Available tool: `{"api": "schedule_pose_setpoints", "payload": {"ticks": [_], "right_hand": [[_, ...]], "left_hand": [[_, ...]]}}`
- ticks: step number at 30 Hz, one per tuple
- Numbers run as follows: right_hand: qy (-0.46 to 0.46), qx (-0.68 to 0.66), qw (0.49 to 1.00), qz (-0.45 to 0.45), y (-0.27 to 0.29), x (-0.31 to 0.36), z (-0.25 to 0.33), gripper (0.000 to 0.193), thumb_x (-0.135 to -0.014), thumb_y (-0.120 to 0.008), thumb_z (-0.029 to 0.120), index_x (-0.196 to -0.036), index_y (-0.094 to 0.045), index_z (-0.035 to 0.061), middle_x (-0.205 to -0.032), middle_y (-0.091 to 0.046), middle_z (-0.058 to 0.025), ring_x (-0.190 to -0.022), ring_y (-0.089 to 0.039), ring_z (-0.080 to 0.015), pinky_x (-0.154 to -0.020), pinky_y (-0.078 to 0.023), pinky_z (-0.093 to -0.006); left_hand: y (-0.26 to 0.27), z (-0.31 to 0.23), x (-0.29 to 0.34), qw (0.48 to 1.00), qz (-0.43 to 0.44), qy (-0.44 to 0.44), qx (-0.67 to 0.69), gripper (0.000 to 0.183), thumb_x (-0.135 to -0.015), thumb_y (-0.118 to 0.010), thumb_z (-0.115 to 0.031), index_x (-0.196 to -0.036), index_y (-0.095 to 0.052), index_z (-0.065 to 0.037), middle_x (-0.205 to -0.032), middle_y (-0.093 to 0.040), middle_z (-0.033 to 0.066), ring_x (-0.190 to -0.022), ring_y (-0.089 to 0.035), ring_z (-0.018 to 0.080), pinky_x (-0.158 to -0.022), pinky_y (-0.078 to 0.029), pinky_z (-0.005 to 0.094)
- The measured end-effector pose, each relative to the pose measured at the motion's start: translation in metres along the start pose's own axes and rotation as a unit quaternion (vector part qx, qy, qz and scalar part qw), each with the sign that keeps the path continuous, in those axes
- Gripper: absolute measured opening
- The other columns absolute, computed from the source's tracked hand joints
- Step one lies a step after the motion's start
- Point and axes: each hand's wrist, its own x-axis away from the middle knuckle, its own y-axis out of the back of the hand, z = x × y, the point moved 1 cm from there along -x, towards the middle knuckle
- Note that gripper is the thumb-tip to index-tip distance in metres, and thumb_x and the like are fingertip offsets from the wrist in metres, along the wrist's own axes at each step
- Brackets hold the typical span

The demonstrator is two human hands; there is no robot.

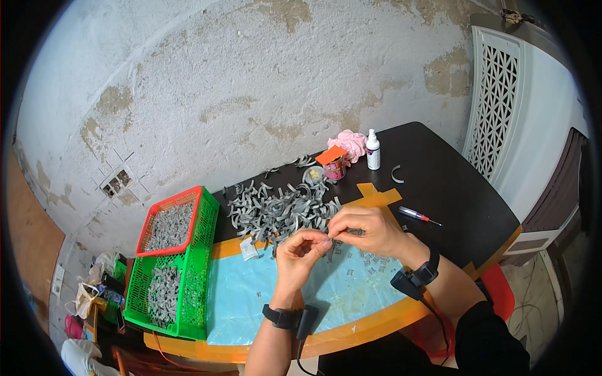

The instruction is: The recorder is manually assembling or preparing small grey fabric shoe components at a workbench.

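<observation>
Over the light blue sheet (238, 313), my left hand (296, 260) and my right hand (370, 230) meet fingertip to fingertip. Both are closed in a pinch on a small grey piece (329, 239), mostly hidden by the fingers, so its exact kind cannot be made out. Just beyond the hands lies a big heap of curved grey strips (269, 210). Several tiny grey flat pieces (370, 260) are scattered on the sheet under and beside my right hand. A small white packet (249, 249) rests left of my left hand, at the heap's edge.
On the left, a green basket (199, 276) and a red basket (196, 219) hold many small grey parts. Toward the back stand a white bottle (373, 150), a dark red tin (335, 169) and a pink cloth (351, 144). A screwdriver (419, 215) lies on the right.
</observation>
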Motion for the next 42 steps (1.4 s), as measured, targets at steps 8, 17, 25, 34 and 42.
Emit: {"api": "schedule_pose_setpoints", "payload": {"ticks": [8, 17, 25, 34, 42], "right_hand": [[-0.016, 0.025, 0.999, -0.013, -0.008, 0.004, -0.003, 0.014, -0.074, -0.071, -0.002, -0.086, -0.065, 0.0012, -0.086, -0.064, -0.0087, -0.076, -0.064, -0.0204, -0.061, -0.049, -0.0276], [0.033, 0.138, 0.988, -0.056, -0.016, 0.004, 0.0, 0.015, -0.073, -0.067, 0.0, -0.087, -0.061, 0.003, -0.082, -0.061, -0.0083, -0.074, -0.062, -0.0256, -0.064, -0.051, -0.0337], [0.047, 0.158, 0.985, -0.051, -0.018, 0.006, -0.002, 0.014, -0.073, -0.066, 0.004, -0.086, -0.061, 0.0033, -0.08, -0.06, -0.0087, -0.072, -0.061, -0.0262, -0.063, -0.05, -0.035], [0.058, 0.208, 0.975, -0.05, -0.019, 0.005, 0.003, 0.013, -0.072, -0.067, 0.005, -0.082, -0.059, 0.0027, -0.075, -0.059, -0.0088, -0.069, -0.061, -0.0265, -0.061, -0.05, -0.0354], [0.053, 0.204, 0.976, -0.051, -0.018, 0.005, 0.003, 0.013, -0.072, -0.067, 0.004, -0.082, -0.059, 0.0026, -0.075, -0.059, -0.0085, -0.068, -0.061, -0.0265, -0.059, -0.05, -0.0358]], "left_hand": [[-0.001, 0.019, 0.001, 0.978, -0.016, 0.125, 0.169, 0.006, -0.087, -0.064, -0.006, -0.092, -0.067, -0.003, -0.085, -0.066, 0.0026, -0.072, -0.06, 0.009, -0.067, -0.049, 0.0222], [-0.016, 0.014, 0.004, 0.951, -0.072, 0.151, 0.262, 0.005, -0.088, -0.061, -0.01, -0.088, -0.063, -0.005, -0.088, -0.064, 0.0026, -0.08, -0.058, 0.0097, -0.074, -0.047, 0.0241], [-0.016, 0.017, 0.004, 0.947, -0.082, 0.156, 0.27, 0.005, -0.088, -0.06, -0.007, -0.088, -0.063, -0.004, -0.087, -0.065, 0.0038, -0.078, -0.06, 0.0115, -0.075, -0.048, 0.0257], [-0.013, 0.015, 0.006, 0.961, -0.087, 0.134, 0.224, 0.004, -0.088, -0.061, -0.005, -0.089, -0.064, -0.003, -0.089, -0.067, 0.0057, -0.078, -0.063, 0.0122, -0.077, -0.051, 0.0255], [-0.012, 0.015, 0.007, 0.964, -0.078, 0.131, 0.218, 0.005, -0.088, -0.061, -0.007, -0.09, -0.063, -0.003, -0.09, -0.066, 0.006, -0.08, -0.063, 0.0128, -0.079, -0.052, 0.0264]]}}
